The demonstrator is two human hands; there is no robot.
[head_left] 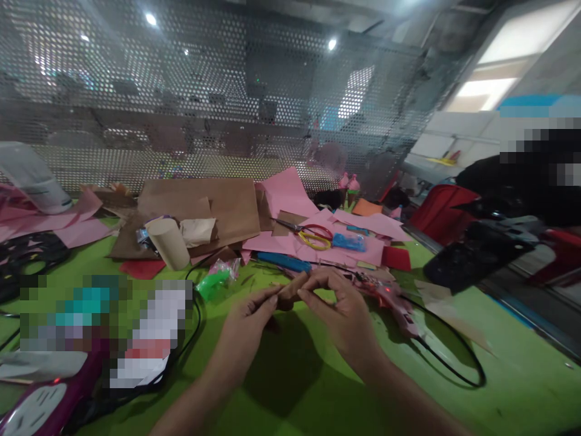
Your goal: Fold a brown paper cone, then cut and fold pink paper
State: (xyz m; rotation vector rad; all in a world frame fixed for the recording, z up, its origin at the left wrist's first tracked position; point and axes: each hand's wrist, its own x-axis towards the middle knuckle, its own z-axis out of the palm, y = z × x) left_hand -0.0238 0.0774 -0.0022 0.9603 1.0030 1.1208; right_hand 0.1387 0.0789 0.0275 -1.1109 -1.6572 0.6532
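A small brown piece of cardboard (292, 292), looking curled or folded, is held above the green tabletop between both hands. My left hand (255, 309) pinches its left end between thumb and fingers. On the other end, my right hand (338, 298) closes thumb and index finger in a pinch. Just beyond the hands lies a blue-handled cutter (284, 261). To the right of my right hand rests a pink glue gun (399, 310) with a lit red light and a black cord. Scissors (314, 236) with red and yellow handles lie farther back on pink paper.
A cardboard tube (169, 243) stands tilted before brown cardboard sheets (200, 206). A bright green item in plastic (213, 283) lies left of centre. A purple power strip (43, 402) with cords occupies the near left. Perforated metal mesh (204, 91) rises behind. Another person (521, 163) is at right.
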